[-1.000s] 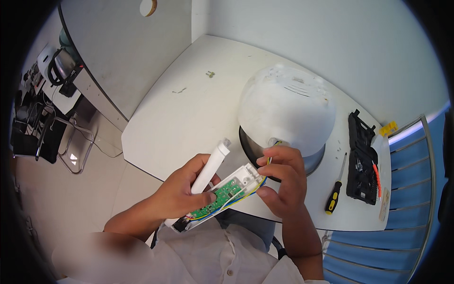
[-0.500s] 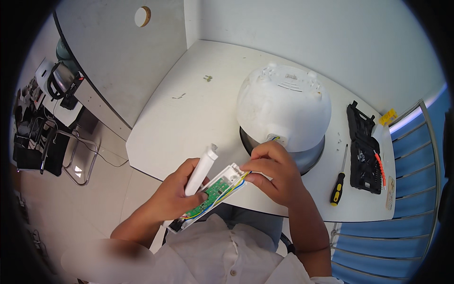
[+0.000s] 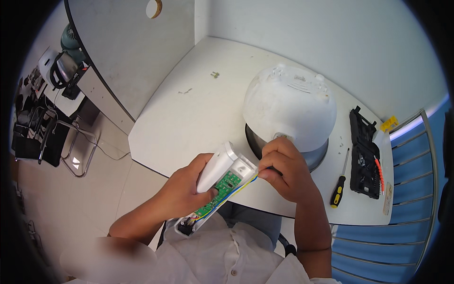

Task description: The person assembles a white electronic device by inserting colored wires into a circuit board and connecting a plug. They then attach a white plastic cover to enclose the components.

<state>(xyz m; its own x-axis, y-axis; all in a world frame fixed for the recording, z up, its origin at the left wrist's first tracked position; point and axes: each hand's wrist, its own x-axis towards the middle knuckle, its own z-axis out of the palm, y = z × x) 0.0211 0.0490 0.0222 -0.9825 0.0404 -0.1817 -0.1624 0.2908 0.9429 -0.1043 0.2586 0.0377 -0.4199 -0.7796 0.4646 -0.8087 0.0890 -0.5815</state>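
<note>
My left hand (image 3: 182,189) is closed around a long white plastic housing (image 3: 244,166), with its white cover (image 3: 215,166) tilted alongside. Its thumb presses on the green circuit board (image 3: 229,182) inside. A black part (image 3: 186,227) sits in the housing's near end. Blue and yellow wires (image 3: 232,193) run along the board's right side to my right hand (image 3: 287,171), whose thumb and finger pinch them at the housing's far end. Just beyond that hand rests a white, rounded appliance body (image 3: 289,111), turned bottom up over a dark, shiny rim; the hand partly covers an opening in its side.
A yellow-and-black screwdriver (image 3: 337,191) lies on the white table (image 3: 175,128), beside an open black tool case (image 3: 364,165) with a red-handled tool (image 3: 379,170). Small screws (image 3: 214,75) are scattered at the back left. Metal railings (image 3: 406,203) stand at the right.
The white cover has come down closer over the housing, hiding more of the board. My right hand has shifted slightly right, still pinching the wires. The view has moved a little.
</note>
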